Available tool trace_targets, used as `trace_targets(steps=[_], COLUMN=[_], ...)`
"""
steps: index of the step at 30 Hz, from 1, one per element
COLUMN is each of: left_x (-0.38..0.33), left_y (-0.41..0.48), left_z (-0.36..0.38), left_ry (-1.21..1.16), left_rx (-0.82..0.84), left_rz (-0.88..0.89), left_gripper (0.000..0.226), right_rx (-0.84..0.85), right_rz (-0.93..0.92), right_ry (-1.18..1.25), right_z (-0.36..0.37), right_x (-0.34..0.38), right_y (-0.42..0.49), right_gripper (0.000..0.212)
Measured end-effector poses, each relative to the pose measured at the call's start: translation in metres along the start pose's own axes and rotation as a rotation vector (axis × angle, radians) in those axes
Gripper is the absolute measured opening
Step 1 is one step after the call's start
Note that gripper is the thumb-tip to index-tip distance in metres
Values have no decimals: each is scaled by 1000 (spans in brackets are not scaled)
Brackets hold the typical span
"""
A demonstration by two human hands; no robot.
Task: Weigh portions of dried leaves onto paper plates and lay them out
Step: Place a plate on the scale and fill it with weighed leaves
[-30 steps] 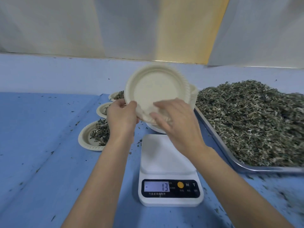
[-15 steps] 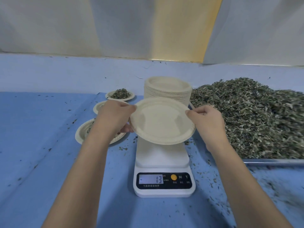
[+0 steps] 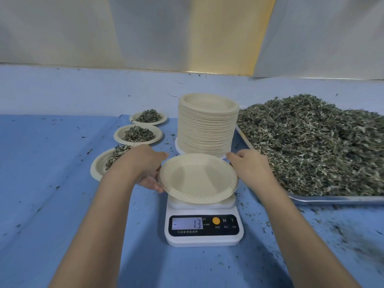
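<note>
An empty plate point(image 3: 197, 177) is coming down onto the scale point(image 3: 203, 229).
Right of the scale the leaf heap point(image 3: 311, 146) is lying; behind it the plate stack point(image 3: 207, 129) is standing. The plate, tipped on edge a second ago, is now hovering almost level just over the scale, hollow up; being round, it has no long axis. Leaves can probably follow. The left hand point(image 3: 143, 165) is gripping its left rim, fingers curled beneath; the right hand point(image 3: 249, 167) is pinching the right rim.
</note>
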State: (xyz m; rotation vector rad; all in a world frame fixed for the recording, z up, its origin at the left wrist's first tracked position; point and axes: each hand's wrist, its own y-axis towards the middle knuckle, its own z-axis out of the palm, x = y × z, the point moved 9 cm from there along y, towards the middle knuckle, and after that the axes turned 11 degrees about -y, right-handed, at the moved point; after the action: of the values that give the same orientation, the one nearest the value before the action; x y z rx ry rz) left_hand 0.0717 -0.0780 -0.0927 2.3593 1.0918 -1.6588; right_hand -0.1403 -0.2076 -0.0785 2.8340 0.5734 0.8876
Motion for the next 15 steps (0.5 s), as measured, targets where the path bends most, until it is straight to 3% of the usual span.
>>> trace_targets(steps=[15], left_x=[5], left_y=[5], left_z=[7], left_ry=[92], left_rx=[43], left_rz=[-16], left_gripper=[39], right_rx=[-21], right_rz=[-8], right_ry=[17], right_z=[9], right_x=[-6], right_y=[4], right_gripper=[51])
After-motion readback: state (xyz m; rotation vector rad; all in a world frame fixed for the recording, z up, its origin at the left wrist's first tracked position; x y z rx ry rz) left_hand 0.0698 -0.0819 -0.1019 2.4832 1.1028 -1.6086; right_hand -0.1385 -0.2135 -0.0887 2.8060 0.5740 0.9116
